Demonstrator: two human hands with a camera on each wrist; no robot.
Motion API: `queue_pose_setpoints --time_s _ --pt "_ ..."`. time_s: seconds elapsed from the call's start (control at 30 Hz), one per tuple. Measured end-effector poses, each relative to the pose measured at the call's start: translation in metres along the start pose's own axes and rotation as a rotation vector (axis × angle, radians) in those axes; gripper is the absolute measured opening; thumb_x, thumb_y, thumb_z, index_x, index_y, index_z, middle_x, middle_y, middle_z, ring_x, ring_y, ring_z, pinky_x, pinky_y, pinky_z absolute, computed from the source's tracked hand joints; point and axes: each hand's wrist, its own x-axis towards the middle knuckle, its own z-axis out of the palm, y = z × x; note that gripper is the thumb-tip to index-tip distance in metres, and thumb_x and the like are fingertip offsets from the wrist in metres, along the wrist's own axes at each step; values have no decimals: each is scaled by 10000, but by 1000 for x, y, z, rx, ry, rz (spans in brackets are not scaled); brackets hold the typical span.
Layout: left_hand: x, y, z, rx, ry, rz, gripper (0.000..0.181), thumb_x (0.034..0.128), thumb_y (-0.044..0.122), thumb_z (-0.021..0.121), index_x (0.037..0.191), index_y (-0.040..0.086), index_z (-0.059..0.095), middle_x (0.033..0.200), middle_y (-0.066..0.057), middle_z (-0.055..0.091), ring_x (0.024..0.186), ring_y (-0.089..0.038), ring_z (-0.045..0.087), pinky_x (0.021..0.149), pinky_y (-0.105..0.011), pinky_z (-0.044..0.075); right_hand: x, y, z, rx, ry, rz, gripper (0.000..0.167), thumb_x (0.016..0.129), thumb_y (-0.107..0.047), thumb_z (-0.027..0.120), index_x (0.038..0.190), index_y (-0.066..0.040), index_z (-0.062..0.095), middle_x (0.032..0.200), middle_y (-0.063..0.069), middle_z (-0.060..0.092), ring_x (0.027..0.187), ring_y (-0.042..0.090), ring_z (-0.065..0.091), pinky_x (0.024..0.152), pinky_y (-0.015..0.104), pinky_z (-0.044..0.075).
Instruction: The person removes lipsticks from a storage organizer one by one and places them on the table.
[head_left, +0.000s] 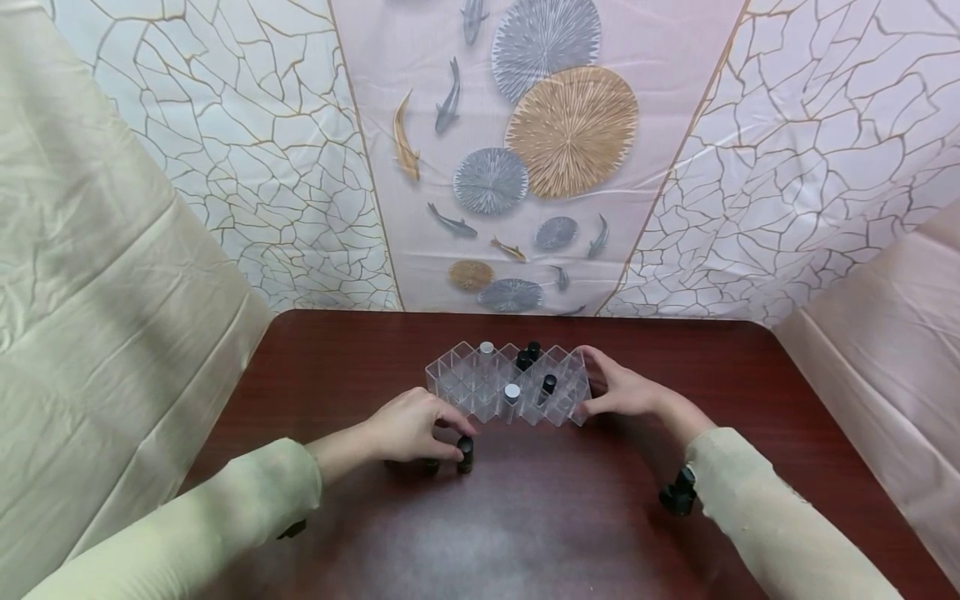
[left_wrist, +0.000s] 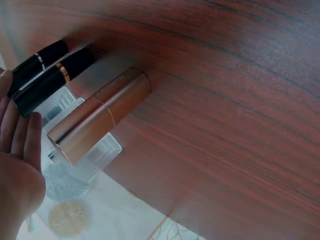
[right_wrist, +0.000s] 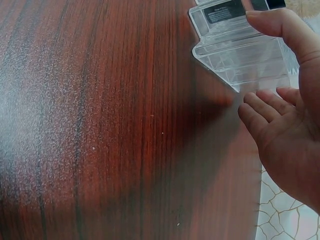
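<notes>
A clear lipstick organizer [head_left: 480,400] with diamond-shaped compartments stands near the far side of the table; a few black-capped and white-capped tubes sit in it. With thumb and fingers my right hand [head_left: 626,390] holds its right end, and the right wrist view shows the clear wall [right_wrist: 255,60] between them. Just in front of the organizer, my left hand [head_left: 412,425] pinches an upright black lipstick tube [head_left: 466,457]. In the left wrist view this tube has a silver band [left_wrist: 37,67]. Beside it stand a black tube with a gold band [left_wrist: 55,80] and a rose-gold MISSHA lipstick [left_wrist: 100,115].
Black tubes [head_left: 678,493] stand beside my right forearm. Another dark object [head_left: 292,528] shows partly from under my left sleeve. Patterned cloth [head_left: 487,250] hangs behind the dark red wooden table [head_left: 525,533], and plain beige cloth hangs at both sides.
</notes>
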Motion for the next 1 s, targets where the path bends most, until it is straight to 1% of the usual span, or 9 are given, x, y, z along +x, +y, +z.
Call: queue_pose_setpoints --time_s 0.23,0.33,0.5,0.57,0.67,0.77,0.9,1.0 --pt "2 0 -7 1 -10 9 297 862 309 895 1152 257 850 1080 133 810 1037 -20 730 885 -239 580 0 0 -2 -9 -1 -10 1032 877 -3 798 1610 102 79 1639 413 250 1535 594 234 1224 662 268" --pt "4 2 -13 1 -4 15 308 867 322 890 1164 256 848 1103 125 809 1054 -32 734 899 -266 589 -1 -1 -2 -11 -4 -7 1049 875 -8 797 1614 106 62 1643 416 231 1531 601 232 1222 666 271" --pt "10 5 -26 13 16 25 322 851 344 908 1154 250 851 1082 119 813 987 -2 733 845 -241 581 -1 -3 -2 -12 -7 7 1059 878 -11 793 1622 102 48 1654 415 210 1537 597 224 1227 665 267" --pt "13 6 -31 20 19 17 331 848 351 909 1157 247 850 1084 122 813 975 5 728 839 -229 575 -1 -3 -3 -10 -11 -1 1044 878 -4 786 1617 102 57 1647 420 221 1534 603 223 1224 670 269" --pt "18 6 -40 24 22 2 341 852 355 901 1169 242 847 1094 121 811 989 -29 734 869 -272 590 -2 -4 -2 -9 -16 -12 1024 886 6 779 1610 109 62 1633 427 245 1527 609 231 1216 675 281" --pt "23 6 -46 17 28 -20 350 852 369 900 1174 245 845 1105 119 810 1026 -67 741 900 -304 594 -2 -4 -2 -12 -12 0 1021 890 13 780 1613 105 64 1634 421 257 1533 599 232 1219 675 272" --pt "27 4 -50 8 35 -46 345 851 360 905 1174 256 845 1112 141 804 1061 -96 747 921 -292 585 -2 -4 -3 -20 -13 11 1025 896 -14 790 1621 92 73 1643 400 259 1547 575 231 1228 674 257" --pt "30 2 -51 -4 41 -62 342 849 338 910 1175 255 846 1112 147 803 1067 -110 749 928 -293 583 -2 -1 -4 -19 -24 -10 1034 898 -82 806 1623 87 89 1639 391 265 1548 570 233 1226 680 255"
